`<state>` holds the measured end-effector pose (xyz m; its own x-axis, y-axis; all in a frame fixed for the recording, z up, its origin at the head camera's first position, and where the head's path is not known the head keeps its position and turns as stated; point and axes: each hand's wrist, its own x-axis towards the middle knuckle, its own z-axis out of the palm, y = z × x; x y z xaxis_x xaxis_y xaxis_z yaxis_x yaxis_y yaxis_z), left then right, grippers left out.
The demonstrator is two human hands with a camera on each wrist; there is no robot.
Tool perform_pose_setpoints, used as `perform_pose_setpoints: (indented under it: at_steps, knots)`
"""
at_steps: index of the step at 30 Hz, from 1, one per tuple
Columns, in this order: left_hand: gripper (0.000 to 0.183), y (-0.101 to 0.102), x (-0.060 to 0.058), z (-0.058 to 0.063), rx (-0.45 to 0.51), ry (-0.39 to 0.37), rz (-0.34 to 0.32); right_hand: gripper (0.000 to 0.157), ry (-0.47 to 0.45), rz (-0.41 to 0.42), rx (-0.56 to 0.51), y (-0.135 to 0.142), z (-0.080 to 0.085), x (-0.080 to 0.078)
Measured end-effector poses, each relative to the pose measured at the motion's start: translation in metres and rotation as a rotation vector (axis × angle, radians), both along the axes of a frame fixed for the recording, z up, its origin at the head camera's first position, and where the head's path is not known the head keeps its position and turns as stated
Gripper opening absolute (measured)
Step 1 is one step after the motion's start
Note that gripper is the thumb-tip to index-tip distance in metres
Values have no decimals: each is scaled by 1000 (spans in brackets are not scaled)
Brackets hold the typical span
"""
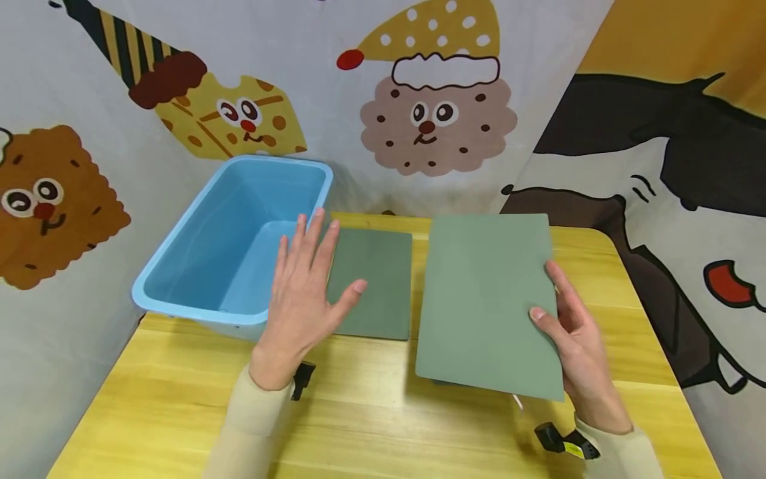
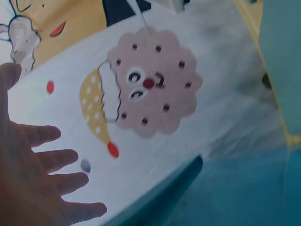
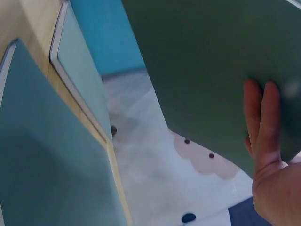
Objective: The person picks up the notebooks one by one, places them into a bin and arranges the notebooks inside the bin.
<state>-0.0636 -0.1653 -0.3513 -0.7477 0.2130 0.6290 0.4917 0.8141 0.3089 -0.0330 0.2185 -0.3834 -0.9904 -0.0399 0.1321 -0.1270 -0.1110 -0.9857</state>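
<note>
My right hand (image 1: 583,352) grips the right edge of a plain green notebook (image 1: 487,299), thumb on the front and fingers behind it. In the right wrist view, the fingers (image 3: 267,122) lie against its dark underside, and it is lifted above the table and tilted. Another green notebook (image 1: 377,286) lies flat beside the basin, its pale edge showing in the right wrist view. A further green notebook (image 3: 47,141) lies mostly hidden under the raised one. My left hand (image 1: 305,293), fingers straight and spread, hovers between the basin's near right corner and the flat notebook.
A light blue plastic basin (image 1: 200,313) stands at the table's back left. The yellow wood-grain table (image 1: 353,412) backs onto a hanging cloth (image 1: 335,100) with cartoon prints. A small white strip (image 1: 518,402) shows below the raised notebook. Black camera mounts (image 1: 303,380) sit at both wrists.
</note>
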Motion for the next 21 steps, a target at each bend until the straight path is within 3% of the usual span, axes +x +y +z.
perform_pose_setpoints:
  at_steps: [8, 13, 17, 21]
  knots:
    - [88, -36, 6, 17, 56, 84, 114, 68, -11, -9, -70, -24, 3, -4]
    - [92, -63, 8, 25, 100, 89, 205, 68, -6, -7, -99, -33, 4, -5]
    - [94, -88, 8, 28, 115, 24, 277, 67, 12, 17, -124, -38, 4, -5]
    - [92, -119, 8, 32, 104, -154, 360, 67, 23, 18, -112, -44, 5, -6]
